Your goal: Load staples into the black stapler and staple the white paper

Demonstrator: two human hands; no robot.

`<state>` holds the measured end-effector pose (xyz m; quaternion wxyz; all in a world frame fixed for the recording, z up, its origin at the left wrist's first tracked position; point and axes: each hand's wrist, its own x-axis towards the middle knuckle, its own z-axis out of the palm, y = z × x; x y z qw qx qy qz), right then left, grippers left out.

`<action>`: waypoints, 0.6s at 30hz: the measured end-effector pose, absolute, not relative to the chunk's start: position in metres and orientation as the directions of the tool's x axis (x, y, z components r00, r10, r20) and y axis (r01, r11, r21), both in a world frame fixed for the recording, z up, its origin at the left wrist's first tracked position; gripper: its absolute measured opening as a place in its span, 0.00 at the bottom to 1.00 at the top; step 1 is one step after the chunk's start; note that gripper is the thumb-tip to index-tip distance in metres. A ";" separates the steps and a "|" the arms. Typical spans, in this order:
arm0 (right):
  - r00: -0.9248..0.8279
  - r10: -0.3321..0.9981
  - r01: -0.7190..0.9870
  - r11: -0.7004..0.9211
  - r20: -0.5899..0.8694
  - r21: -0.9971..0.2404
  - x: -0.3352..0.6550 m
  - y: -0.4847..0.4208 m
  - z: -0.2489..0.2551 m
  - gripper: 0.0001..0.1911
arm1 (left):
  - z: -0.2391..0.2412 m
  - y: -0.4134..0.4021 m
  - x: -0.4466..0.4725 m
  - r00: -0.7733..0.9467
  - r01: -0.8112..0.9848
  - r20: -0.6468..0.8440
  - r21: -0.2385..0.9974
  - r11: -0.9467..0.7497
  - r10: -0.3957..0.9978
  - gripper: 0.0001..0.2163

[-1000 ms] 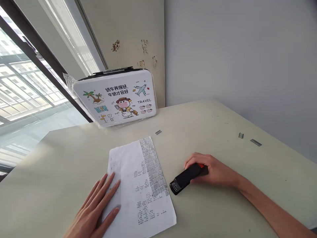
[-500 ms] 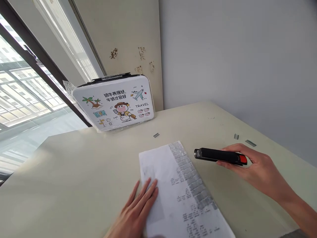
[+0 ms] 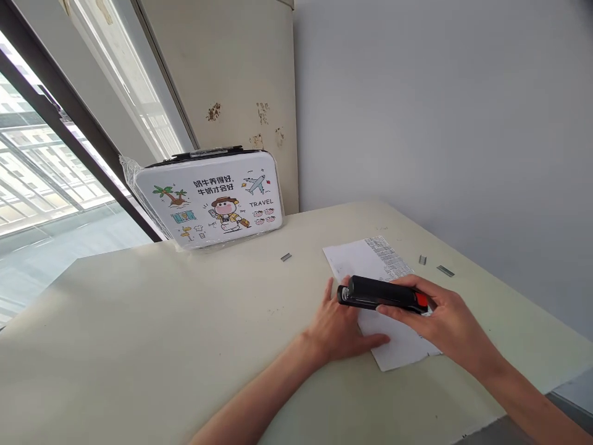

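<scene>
A black stapler (image 3: pixel 382 293) with a red patch at its rear end is gripped in my right hand (image 3: pixel 445 315), above the middle of a stack of white paper (image 3: pixel 401 349). My left hand (image 3: pixel 338 327) lies with its fingers spread over the left edge of the paper, thumb stretched across it. The stapler covers part of its fingers. Grey, staple-like rows (image 3: pixel 389 258) run along the far right side of the paper; the stapler and my right hand hide their nearer part.
A short staple strip (image 3: pixel 286 257) lies on the pale table (image 3: pixel 162 346) left of the paper. Two more strips, a short one (image 3: pixel 422 260) and a longer one (image 3: pixel 445 271), lie to its right. At the back stands a white cartoon-printed case (image 3: pixel 213 204) in plastic wrap, near a window.
The paper has moved away from me and to the right, with my left hand on it. My right hand has brought the stapler left, over the paper.
</scene>
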<state>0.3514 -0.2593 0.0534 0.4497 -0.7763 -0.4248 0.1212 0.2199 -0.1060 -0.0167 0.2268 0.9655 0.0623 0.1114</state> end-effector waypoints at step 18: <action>0.318 0.948 0.354 -0.132 -0.014 -0.926 0.292 -0.132 0.025 0.18 | 0.016 0.001 0.031 0.284 0.312 0.186 0.910 -0.274 0.941 0.21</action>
